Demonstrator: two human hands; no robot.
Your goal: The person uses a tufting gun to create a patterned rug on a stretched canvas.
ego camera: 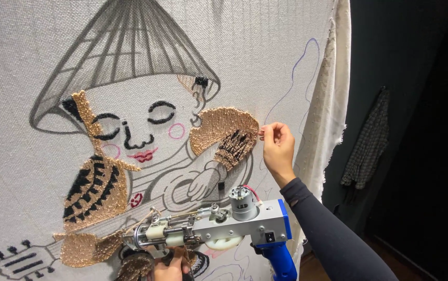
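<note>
Near the frame's centre right, the right hand (277, 147) pinched its fingers (265, 131) on the edge of a tan tufted patch (223, 134) on the stretched cloth (265, 57). At the bottom centre, the left hand (171, 268), fingers curled, gripped the front of a silver-and-blue tufting gun (218, 225) held against the cloth.
</note>
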